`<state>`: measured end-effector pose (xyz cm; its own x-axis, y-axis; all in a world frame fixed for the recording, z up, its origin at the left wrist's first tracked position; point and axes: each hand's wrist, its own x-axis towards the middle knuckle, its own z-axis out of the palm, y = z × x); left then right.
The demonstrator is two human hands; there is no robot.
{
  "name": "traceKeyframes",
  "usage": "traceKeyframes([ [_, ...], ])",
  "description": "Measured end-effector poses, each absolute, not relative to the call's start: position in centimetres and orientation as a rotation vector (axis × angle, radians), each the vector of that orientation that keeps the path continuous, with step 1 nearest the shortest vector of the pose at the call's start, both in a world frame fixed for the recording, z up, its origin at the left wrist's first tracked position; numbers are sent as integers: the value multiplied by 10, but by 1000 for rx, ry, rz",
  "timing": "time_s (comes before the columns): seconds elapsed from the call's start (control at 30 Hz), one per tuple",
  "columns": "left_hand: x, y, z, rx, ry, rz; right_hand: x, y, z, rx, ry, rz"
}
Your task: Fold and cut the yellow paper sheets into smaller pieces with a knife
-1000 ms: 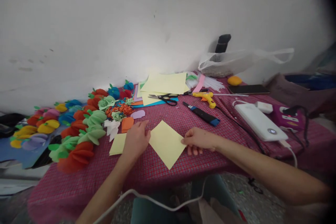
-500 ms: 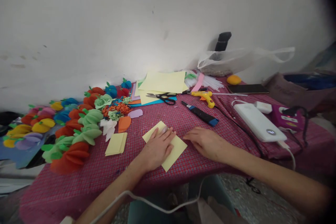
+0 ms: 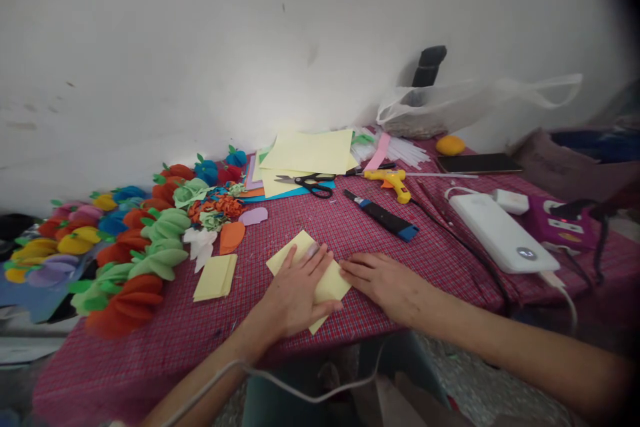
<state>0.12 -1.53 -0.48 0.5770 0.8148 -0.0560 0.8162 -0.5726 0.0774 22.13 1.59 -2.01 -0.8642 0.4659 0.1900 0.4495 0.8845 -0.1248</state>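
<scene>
A pale yellow sheet of paper (image 3: 332, 283) lies slantwise near the table's front edge. Pressing flat on it is my left hand (image 3: 296, 290), open, its fingers stretched and the thumb out to the right; it hides the sheet's middle. My right hand (image 3: 383, 280) rests palm down, fingers extended, with its tips at the sheet's right edge. Left of the sheet is a small stack of yellow paper rectangles (image 3: 215, 277). Beyond lie a utility knife (image 3: 385, 217) with a black and blue handle and black-handled scissors (image 3: 313, 183).
Several coloured paper pumpkins (image 3: 133, 300) crowd the left side. At the back are larger yellow sheets (image 3: 313, 152) and a yellow glue gun (image 3: 393, 183). A white power bank (image 3: 500, 230) and a purple power strip (image 3: 563, 223) stand on the right. A white cable (image 3: 300, 397) hangs across the front.
My left thumb has spread away from the fingers on the paper. My right hand has come slightly left, to the sheet's edge. The camera view has shifted a little.
</scene>
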Motion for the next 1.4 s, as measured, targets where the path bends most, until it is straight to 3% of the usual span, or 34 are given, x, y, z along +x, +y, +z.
traceKeyframes([
  [0.37,-18,16,-5,2611,1714,-66,228,16,-30,-717,-2851,201],
  [0.7,-28,29,-16,2565,1856,4,245,0,-28,-816,-2923,68],
  [1.0,-59,11,41,2383,2042,684,230,18,-9,-739,-2781,115],
  [1.4,6,-9,-7,2654,1597,93,195,33,-12,-753,-2840,122],
])
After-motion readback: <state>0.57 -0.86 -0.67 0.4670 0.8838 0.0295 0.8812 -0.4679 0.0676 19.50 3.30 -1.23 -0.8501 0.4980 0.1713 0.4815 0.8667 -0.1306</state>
